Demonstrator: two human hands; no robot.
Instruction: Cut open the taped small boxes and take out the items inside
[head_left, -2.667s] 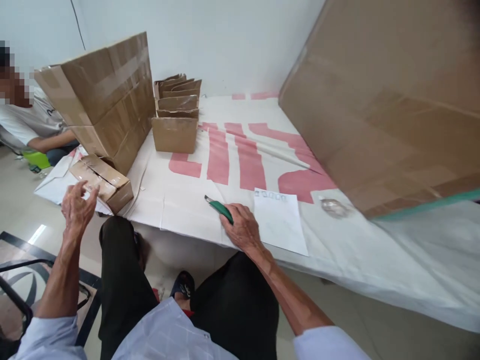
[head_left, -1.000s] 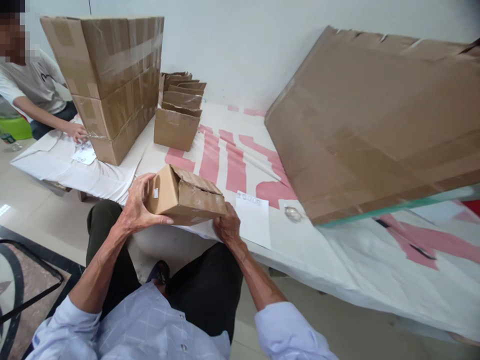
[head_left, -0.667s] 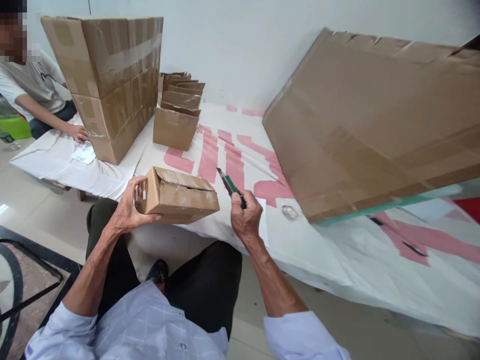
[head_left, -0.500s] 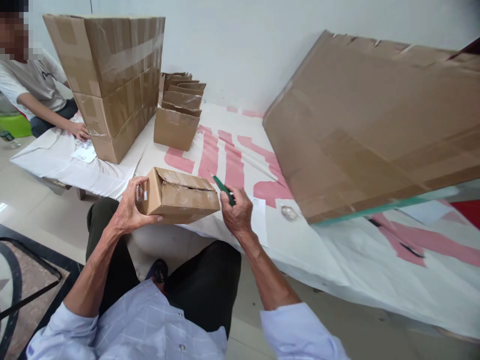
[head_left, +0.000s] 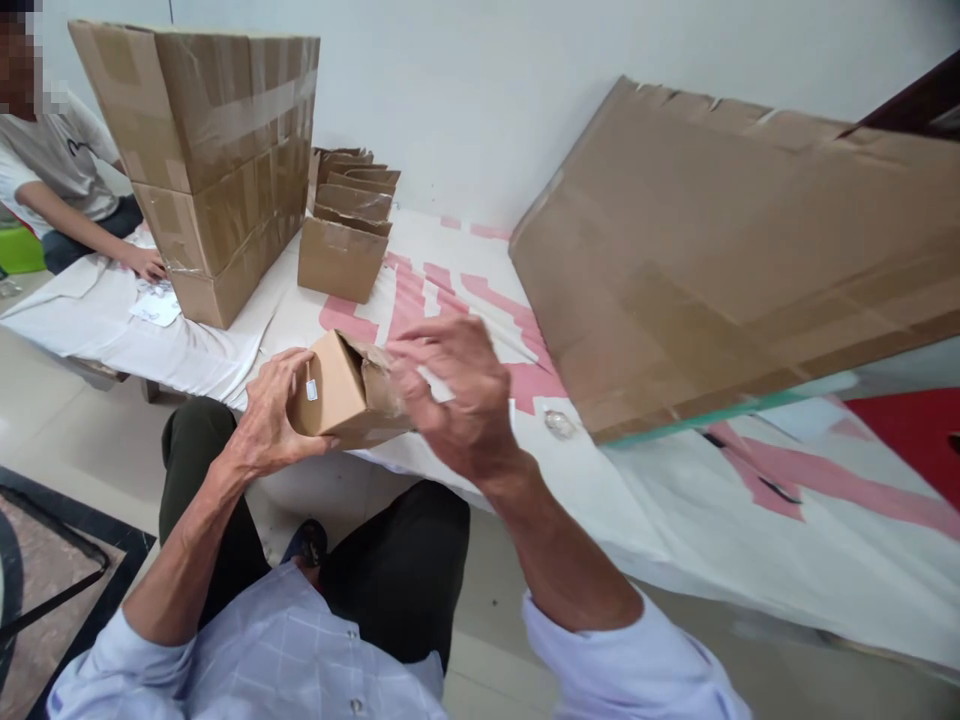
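The small brown cardboard box with a tiny white label (head_left: pixel 334 395), which is the landmark here, is at the near edge of the white cloth with red printed shapes (head_left: pixel 592 500). The left hand (head_left: pixel 274 415) grips the box at its labelled end, with the thumb along the lower side. The right hand (head_left: pixel 465 400) is over the other end, with fingers apart and blurred; I cannot tell if it holds something or touches the cardboard. The upper flap is lifted a little at the labelled end, so the opening seems begun, but the flaps still cover the most part, and the inside is not visible. Beyond the box, to the left, stands the tall stack of taped brown cartons (head_left: pixel 217 150); behind it is the row of upright brown cardboard pieces (head_left: pixel 341 260), and to its right leans the large flat brown cardboard panel (head_left: pixel 735 270)
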